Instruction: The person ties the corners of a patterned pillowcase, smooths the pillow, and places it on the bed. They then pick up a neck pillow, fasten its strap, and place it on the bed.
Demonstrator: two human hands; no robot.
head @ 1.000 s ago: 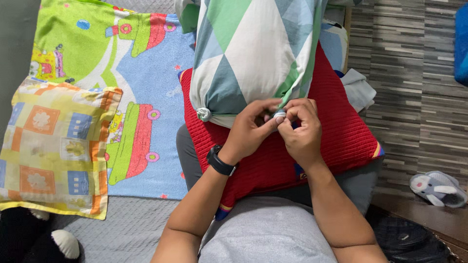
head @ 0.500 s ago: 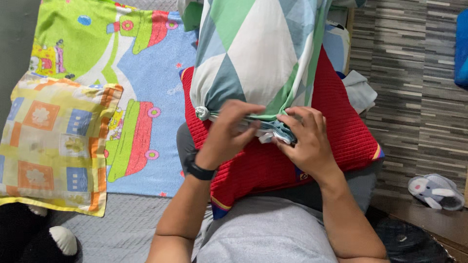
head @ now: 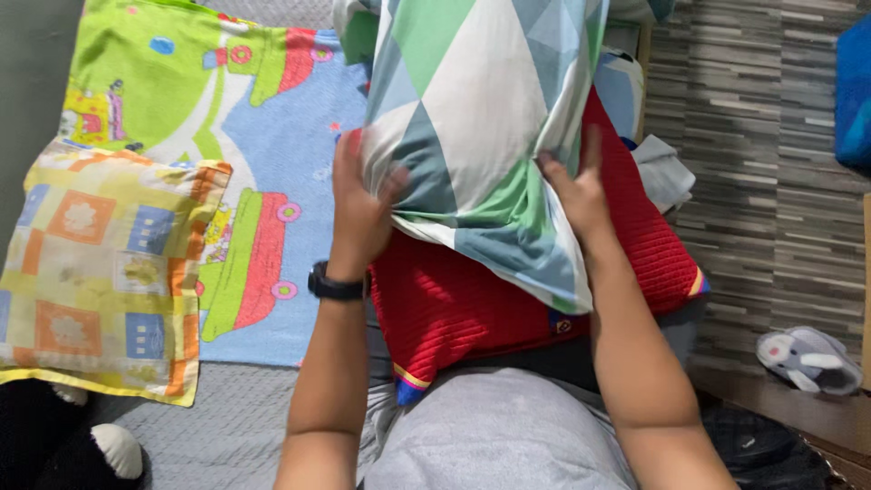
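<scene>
A pillow in a case of green, white and grey-blue triangles (head: 472, 118) stands in front of me, its lower end resting on a red ribbed cushion (head: 481, 299) on my lap. My left hand (head: 358, 209), with a black watch on the wrist, grips the pillow's lower left side. My right hand (head: 581, 195) presses its lower right side, fingers spread against the fabric. The lower flap of the case hangs over the red cushion between my arms.
A yellow patchwork pillow (head: 100, 263) lies at the left on a bright cartoon sheet (head: 245, 163). A black and white soft toy (head: 63, 445) is at the bottom left. A grey animal slipper (head: 807, 358) sits on the striped floor at the right. Pale folded cloth (head: 662, 168) lies behind the cushion.
My hands left the knot at the pillow's lower edge and moved apart to its two sides. The pillow's lower end has turned, and the case flap now hangs down over the cushion.
</scene>
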